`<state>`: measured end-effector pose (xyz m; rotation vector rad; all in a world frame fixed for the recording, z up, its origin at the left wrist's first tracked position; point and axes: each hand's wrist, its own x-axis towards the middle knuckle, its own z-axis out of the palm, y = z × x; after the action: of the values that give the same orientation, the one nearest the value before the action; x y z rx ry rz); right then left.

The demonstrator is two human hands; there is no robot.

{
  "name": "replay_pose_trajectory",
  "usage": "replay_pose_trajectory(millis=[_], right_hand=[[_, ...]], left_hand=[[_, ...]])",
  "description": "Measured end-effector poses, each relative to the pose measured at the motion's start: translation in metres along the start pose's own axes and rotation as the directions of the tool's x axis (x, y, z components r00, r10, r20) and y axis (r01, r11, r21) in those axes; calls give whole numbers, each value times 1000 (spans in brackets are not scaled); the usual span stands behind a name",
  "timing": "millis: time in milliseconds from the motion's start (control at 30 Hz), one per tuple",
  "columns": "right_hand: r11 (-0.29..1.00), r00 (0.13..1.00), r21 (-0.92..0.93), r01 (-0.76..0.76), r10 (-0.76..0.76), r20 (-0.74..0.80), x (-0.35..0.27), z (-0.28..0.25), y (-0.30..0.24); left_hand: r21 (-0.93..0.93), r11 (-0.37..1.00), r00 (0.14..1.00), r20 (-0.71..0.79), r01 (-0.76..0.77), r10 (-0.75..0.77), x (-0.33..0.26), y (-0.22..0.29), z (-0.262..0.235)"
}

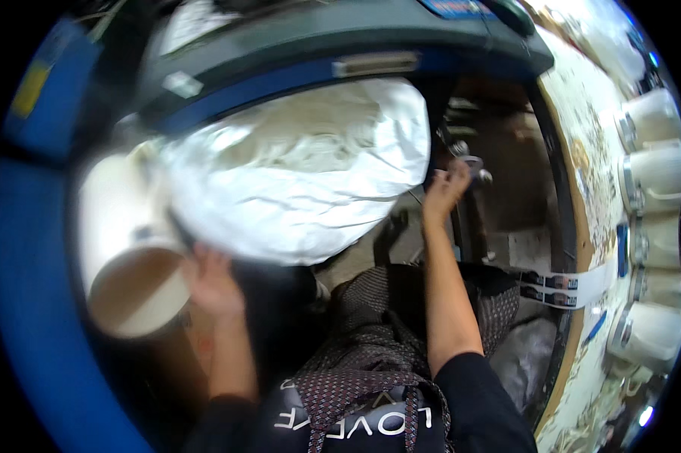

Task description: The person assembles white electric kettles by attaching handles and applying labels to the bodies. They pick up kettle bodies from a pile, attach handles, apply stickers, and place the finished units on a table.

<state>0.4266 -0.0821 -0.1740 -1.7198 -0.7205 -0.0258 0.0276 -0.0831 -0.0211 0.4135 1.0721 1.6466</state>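
Note:
At lower left, my left hand (218, 285) is blurred beside the rim of a white, round-mouthed container (118, 200). Its fingers are too smeared to show whether they grip the rim. The container lies tilted, its mouth toward me. A large, crumpled white bag or sheet (310, 196) spreads between my hands, with a greyish patch on its upper part. To the right of it, my right hand (447, 192) reaches away from me, fingers partly apart, close to a small metal fitting with a ring (470, 162). Nothing is visible in its palm.
A blue and dark grey machine body (280, 83) bounds the far side. Blue panels (35, 287) stand at left. On the worn, pale table (593, 162) at right are several whitish jugs with handles (653, 181). A strip of printed labels (559, 291) hangs over its edge.

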Motion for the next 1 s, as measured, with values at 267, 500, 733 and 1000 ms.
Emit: replay_pose_trajectory(millis=[267,500,733,1000], right_hand=[[789,658,30,614,-532,533,-19,-31,-219],[872,263,487,-54,-458,849,-114,-115,-292],[908,634,384,167,-397,664,-144,-178,-247],[832,823,543,-116,-226,521,-159,-224,-183]], left_hand=[[-28,991,961,240,-132,135,-33,-6,10],[443,739,845,423,-508,328,-78,-27,-85],[371,146,380,924,-917,40,-133,-24,-103],[133,991,420,901,-24,-111,-53,31,-53]])
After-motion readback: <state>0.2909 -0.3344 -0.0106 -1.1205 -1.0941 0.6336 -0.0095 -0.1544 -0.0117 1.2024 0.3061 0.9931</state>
